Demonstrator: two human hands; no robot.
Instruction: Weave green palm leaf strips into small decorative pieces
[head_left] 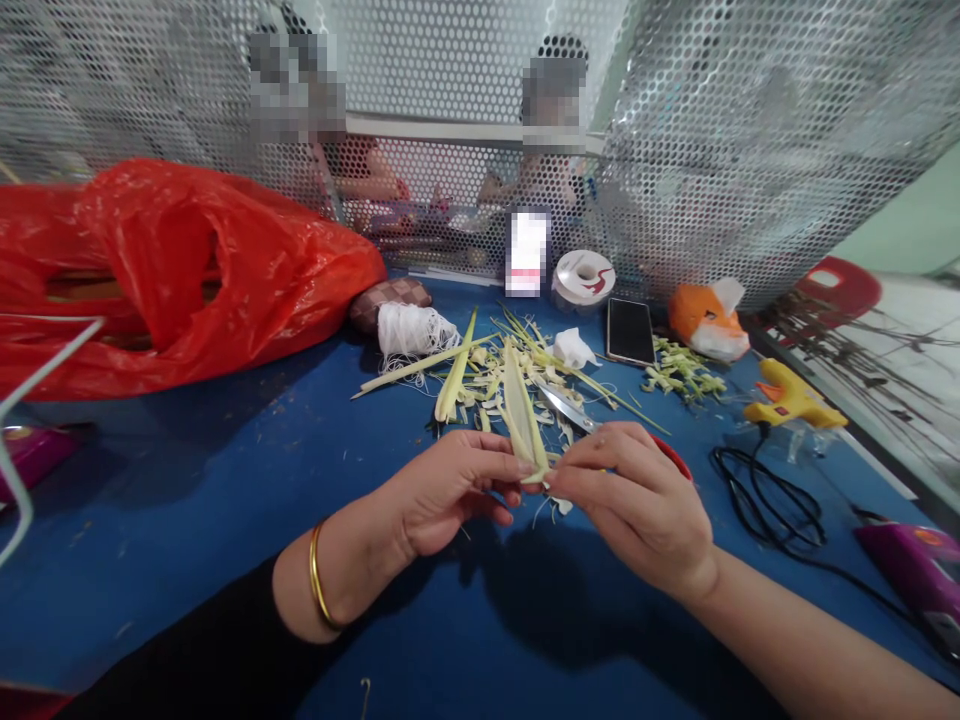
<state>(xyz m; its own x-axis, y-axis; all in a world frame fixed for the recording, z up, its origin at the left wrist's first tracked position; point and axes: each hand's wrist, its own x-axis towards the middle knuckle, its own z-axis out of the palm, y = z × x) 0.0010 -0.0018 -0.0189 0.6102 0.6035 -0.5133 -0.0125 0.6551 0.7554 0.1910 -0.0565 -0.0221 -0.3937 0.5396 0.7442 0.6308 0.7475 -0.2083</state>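
Observation:
Between thumb and fingers my left hand (457, 485) grips a long, pale yellow-green leaf (520, 405), its pointed tip turned away from me. At its lower end the fingers of my right hand (637, 500) are pinched together, closed on the folded base. Just beyond my right hand lies a pair of scissors (566, 408), red-handled and partly hidden by that hand. Cut leaf scraps (487, 385) are heaped behind the held leaf, among them another folded leaf (454, 385) and long thin stalks.
White string (416, 330), a ribbon spool (583, 278), a lit phone (527, 255) and a dark phone (630, 332) stand or lie at the back. A red plastic bag (247, 270) fills the left. To the right sit an orange paper packet (709, 318) and a yellow glue gun (795, 395) with its cable.

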